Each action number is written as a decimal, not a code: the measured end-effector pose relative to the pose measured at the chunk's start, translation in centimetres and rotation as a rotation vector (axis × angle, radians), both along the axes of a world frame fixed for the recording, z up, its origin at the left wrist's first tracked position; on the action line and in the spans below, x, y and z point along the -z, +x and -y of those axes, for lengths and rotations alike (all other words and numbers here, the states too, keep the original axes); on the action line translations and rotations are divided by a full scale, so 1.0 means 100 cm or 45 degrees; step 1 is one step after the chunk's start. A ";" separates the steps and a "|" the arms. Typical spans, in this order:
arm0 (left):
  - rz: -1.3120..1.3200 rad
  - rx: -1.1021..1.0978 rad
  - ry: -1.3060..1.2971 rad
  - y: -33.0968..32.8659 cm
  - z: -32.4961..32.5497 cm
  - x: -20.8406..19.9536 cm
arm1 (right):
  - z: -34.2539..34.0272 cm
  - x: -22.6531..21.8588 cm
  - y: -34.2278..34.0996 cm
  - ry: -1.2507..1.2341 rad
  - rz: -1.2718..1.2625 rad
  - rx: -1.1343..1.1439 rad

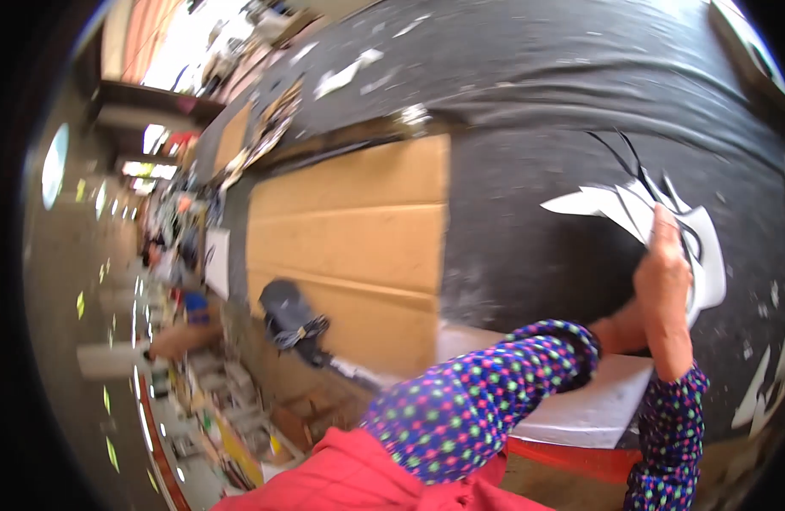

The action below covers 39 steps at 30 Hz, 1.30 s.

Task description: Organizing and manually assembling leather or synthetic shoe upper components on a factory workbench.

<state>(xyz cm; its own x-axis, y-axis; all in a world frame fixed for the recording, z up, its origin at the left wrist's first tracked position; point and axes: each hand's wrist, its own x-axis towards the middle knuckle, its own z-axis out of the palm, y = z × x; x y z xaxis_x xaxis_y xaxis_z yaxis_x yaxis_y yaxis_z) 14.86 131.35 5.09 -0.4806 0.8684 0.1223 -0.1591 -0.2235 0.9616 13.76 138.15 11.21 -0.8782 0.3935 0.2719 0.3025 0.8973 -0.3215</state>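
Observation:
My two hands come together over the dark table at the right. My right hand (pixel 664 277) is closed on a bundle of thin white cut pieces (pixel 708 247), with one finger lying along the top of it. Thin black strips (pixel 614 152) run through the bundle and stick out at its far end. Pointed white ends fan out to the left. My left hand (pixel 618 330) reaches in beside the right one; its fingers are hidden behind that hand, so its grip does not show. Both sleeves are dark with coloured dots.
A folded cardboard sheet (pixel 350 247) lies left of my hands, with a dark device and coiled cord (pixel 292 319) on its near corner. A white sheet (pixel 593 404) lies under my forearms. White scraps (pixel 348 73) dot the black table cover (pixel 529 51). Another person (pixel 184 339) is farther left.

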 end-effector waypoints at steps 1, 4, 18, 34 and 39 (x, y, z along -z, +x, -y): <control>0.519 0.023 -0.080 0.003 0.030 -0.008 | 0.028 -0.002 -0.017 0.017 -0.069 -0.087; -0.808 -0.140 -0.636 0.083 0.124 0.000 | 0.097 0.008 0.021 -0.170 0.121 -0.301; -1.027 -1.048 -2.595 0.013 0.620 -0.099 | 0.279 -0.009 0.057 -0.410 0.508 -0.771; -0.714 -0.669 -2.334 0.058 0.456 -0.111 | 0.055 -0.010 0.232 -0.372 0.156 -0.127; -1.646 -0.502 -2.079 0.034 0.304 -0.134 | -0.153 0.023 0.305 -0.335 -0.011 0.454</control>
<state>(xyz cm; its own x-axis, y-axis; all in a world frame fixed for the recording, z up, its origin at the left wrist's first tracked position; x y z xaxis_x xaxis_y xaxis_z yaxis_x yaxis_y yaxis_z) 18.27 100.95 18.44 -0.9049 0.4074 -0.1235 0.4254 0.8766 -0.2251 44.30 153.43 8.93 -0.6733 0.7281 0.1289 0.5744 0.6248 -0.5289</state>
